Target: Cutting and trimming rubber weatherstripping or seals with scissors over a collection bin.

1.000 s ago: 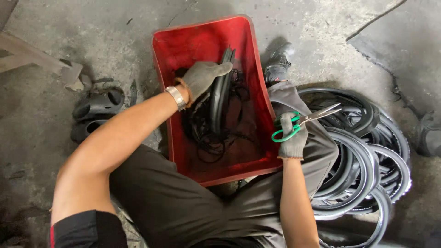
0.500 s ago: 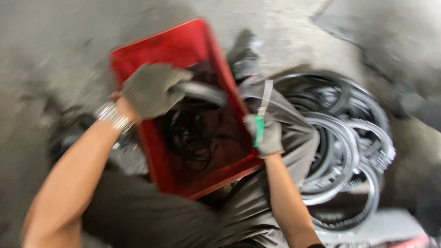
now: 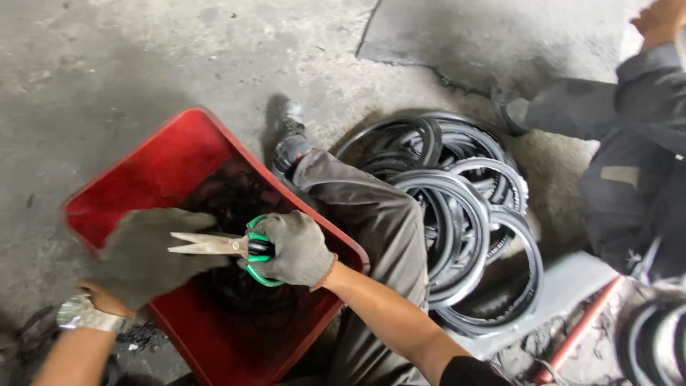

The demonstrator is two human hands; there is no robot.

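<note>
My right hand, in a grey glove, grips green-handled scissors whose closed blades point left across my left hand. The left hand, also gloved and blurred by motion, hovers over the near left part of a red plastic crate. I cannot tell whether it holds anything. Black rubber strips lie tangled in the crate. A metal watch sits on my left wrist.
A pile of black bicycle tyres lies on the concrete to the right of my knee. My black shoe rests beside the crate's far corner. Another person in dark grey clothing crouches at the right edge. A red bar lies at lower right.
My right hand has carried the scissors from above my right knee leftward over the crate, up to the left hand. The black tube piece held by the left hand no longer shows. The view swung.
</note>
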